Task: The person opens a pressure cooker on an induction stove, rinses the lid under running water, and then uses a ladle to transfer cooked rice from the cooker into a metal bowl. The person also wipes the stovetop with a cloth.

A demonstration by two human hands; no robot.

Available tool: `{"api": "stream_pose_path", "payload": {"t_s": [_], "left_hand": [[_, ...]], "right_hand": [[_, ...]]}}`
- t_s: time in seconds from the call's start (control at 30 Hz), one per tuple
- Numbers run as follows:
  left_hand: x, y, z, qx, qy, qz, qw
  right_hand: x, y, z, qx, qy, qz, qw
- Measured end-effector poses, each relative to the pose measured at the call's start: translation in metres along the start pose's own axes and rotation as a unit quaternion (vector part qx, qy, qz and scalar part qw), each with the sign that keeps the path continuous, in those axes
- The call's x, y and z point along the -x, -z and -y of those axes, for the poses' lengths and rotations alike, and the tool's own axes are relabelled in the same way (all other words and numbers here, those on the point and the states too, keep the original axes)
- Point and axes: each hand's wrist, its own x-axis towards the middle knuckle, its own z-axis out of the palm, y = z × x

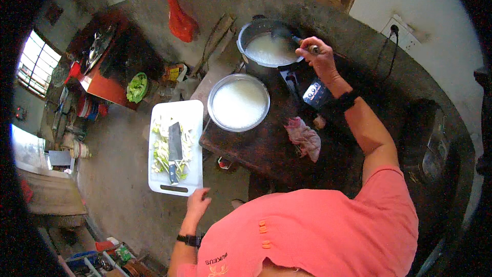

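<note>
My right hand point(319, 57) grips the handle of a dark ladle or spatula point(294, 38), whose head is over the cloudy white liquid in a deep metal pot point(240, 48). A round metal basin point(212, 120) filled with white, frothy-looking liquid stands in front of that pot. My left hand point(198, 203) hangs with loosely bent fingers beside the lower right corner of a white cutting board point(157, 181); I see nothing in it. Chopped pale green vegetable pieces point(160, 148) cover the board's middle. A cleaver with a dark handle point(175, 150) lies across them.
A dark table point(250, 150) bears an electric cooker's control panel point(316, 92) and a crumpled pinkish cloth point(303, 138). Left of the board are a green basket of leaves point(137, 87) and a reddish cabinet point(111, 90). A red bag point(180, 19) hangs under the window.
</note>
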Motion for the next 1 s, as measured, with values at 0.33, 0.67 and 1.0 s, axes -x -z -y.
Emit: {"api": "stream_pose_path", "payload": {"t_s": [0.33,0.67,1.0], "left_hand": [[0.219,-0.021,0.228,0.117,0.447,-0.046,0.886],[0.215,-0.055,0.288,0.175,0.442,-0.061,0.878],[0.157,-0.069,0.303,0.204,0.352,-0.06,0.911]], "right_hand": [[-0.008,-0.039,-0.006,-0.047,0.022,-0.1,0.994],[0.006,-0.064,-0.005,-0.301,-0.206,-0.155,0.918],[0.019,-0.031,0.008,-0.309,-0.26,-0.205,0.892]]}}
